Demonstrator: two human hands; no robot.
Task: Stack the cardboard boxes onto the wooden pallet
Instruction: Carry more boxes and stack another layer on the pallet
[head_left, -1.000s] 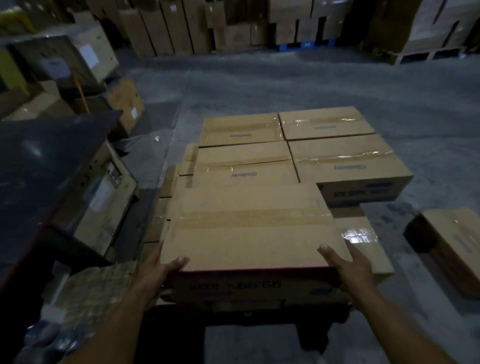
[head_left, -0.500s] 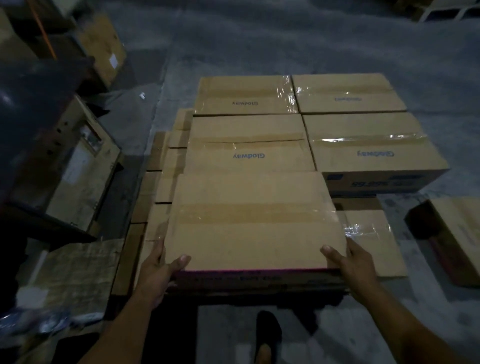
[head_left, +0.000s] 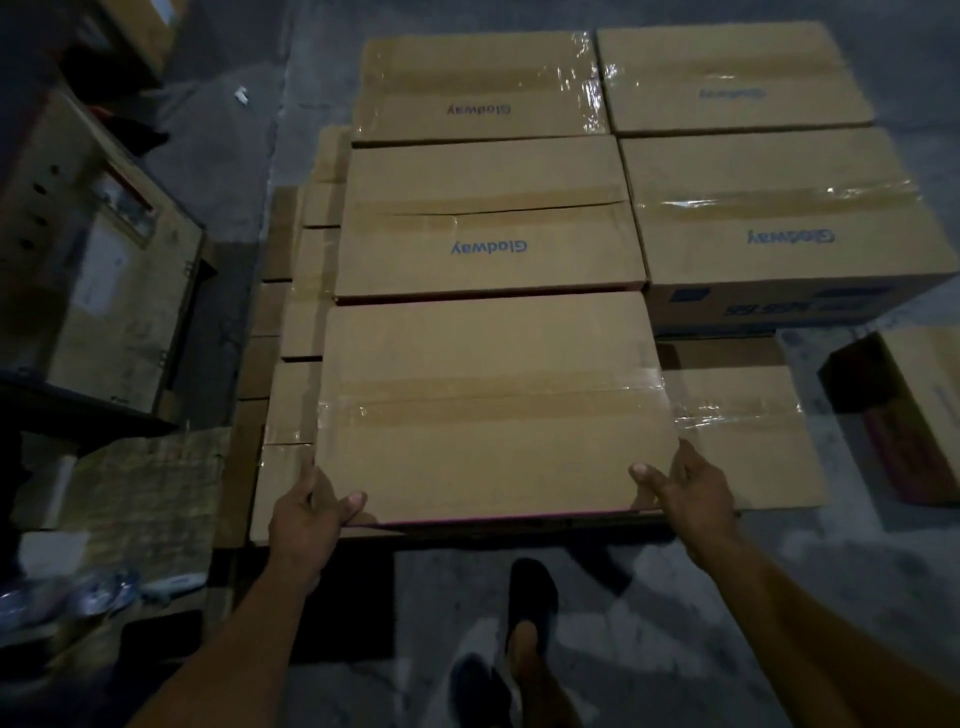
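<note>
A taped cardboard box lies flat at the near end of the stack, its far edge against a "Glodway" box behind it. My left hand grips its near left corner, thumb on top. My right hand grips the near right corner the same way. Lower boxes show on the right and along the left side. Slats of the wooden pallet peek out at the left. More boxes fill the far right of the upper layer.
A loose box sits on the concrete floor at the right. A worn crate and a dark shelf stand at the left, with flattened cardboard below. My foot is on the floor near the pallet's front edge.
The box has come down and forward until it lies level with the box behind it. My view has tilted downward and closer. Both hands keep their grip at the near corners.
</note>
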